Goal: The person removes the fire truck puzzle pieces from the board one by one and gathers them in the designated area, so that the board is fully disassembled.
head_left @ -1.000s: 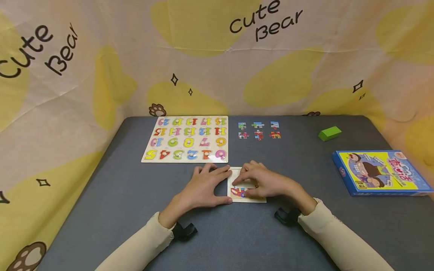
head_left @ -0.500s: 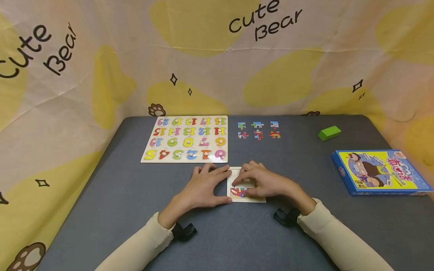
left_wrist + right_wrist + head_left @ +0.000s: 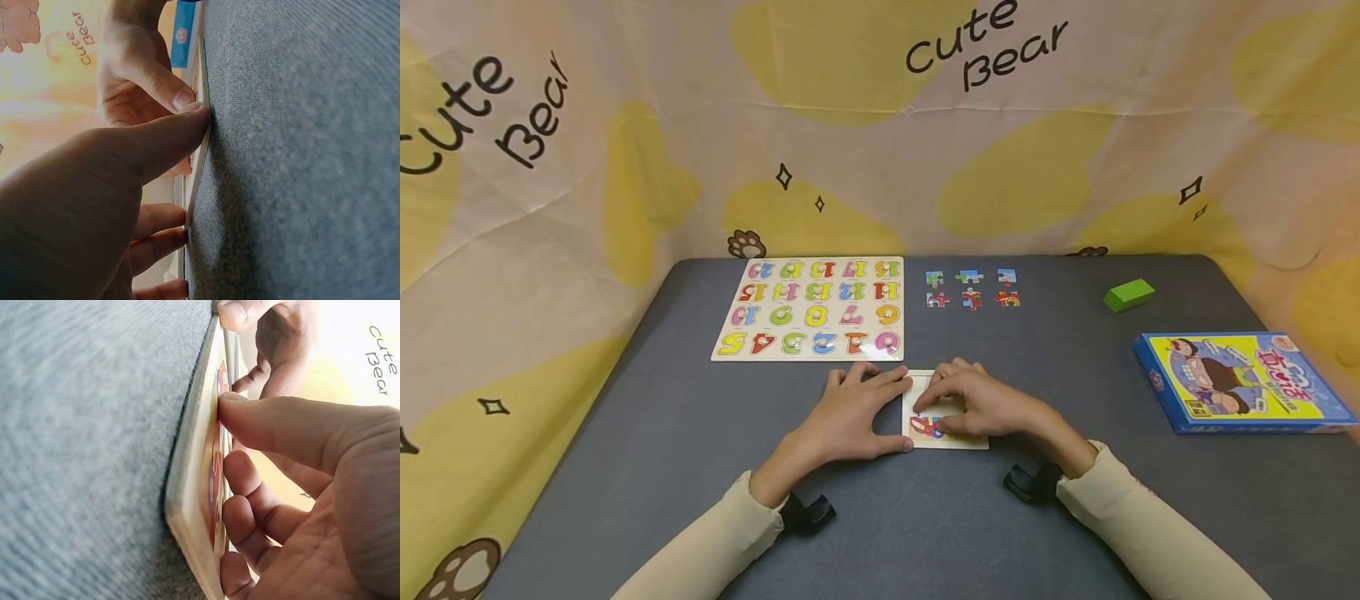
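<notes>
A small, pale-framed jigsaw puzzle board (image 3: 950,444) lies on the dark table, with a red and blue picture part (image 3: 923,427) visible at its near left. My left hand (image 3: 847,422) is spread along the left side of the board. Its thumb and index fingertip rest at that side's near and far corners. Over the board is my right hand (image 3: 987,402), fingers bent. In the right wrist view its thumb tip touches the picture surface (image 3: 214,487). It hides much of the board, so whether thumb and index pinch a piece there is unclear.
Beyond the board lie several loose jigsaw pieces (image 3: 972,298) in two rows. To their left is a number peg board (image 3: 808,328). A green block (image 3: 1129,295) and a blue and yellow box (image 3: 1240,383) sit at the right. A patterned cloth (image 3: 880,150) hangs behind the table.
My right thumb has shifted slightly left over the picture. The left hand stays in place at the board's left side, and the other objects have not moved.
</notes>
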Action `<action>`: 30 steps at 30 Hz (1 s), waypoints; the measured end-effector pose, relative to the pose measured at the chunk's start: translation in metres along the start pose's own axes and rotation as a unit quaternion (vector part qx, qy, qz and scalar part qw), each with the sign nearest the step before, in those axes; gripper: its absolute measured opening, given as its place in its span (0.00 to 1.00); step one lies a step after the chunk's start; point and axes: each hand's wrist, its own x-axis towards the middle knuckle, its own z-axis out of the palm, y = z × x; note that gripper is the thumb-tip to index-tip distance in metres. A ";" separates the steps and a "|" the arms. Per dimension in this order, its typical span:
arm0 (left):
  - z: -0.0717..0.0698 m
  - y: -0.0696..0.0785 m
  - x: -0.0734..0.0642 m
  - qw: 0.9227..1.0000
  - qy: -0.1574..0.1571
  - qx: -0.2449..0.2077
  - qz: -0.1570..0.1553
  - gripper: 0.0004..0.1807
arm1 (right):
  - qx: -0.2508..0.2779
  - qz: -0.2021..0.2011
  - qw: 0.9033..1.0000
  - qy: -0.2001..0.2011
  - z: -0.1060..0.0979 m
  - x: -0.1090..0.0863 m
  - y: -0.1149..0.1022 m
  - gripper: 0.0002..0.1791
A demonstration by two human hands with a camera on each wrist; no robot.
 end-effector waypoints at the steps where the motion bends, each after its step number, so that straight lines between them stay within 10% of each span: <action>1: 0.000 0.000 0.000 1.000 0.000 -0.001 0.000 0.46 | 0.001 0.000 1.000 0.001 0.000 0.000 0.000 0.19; 30: -0.002 0.002 -0.002 1.000 0.009 -0.006 0.003 0.45 | 0.017 -0.007 1.000 0.008 0.002 -0.001 -0.003 0.22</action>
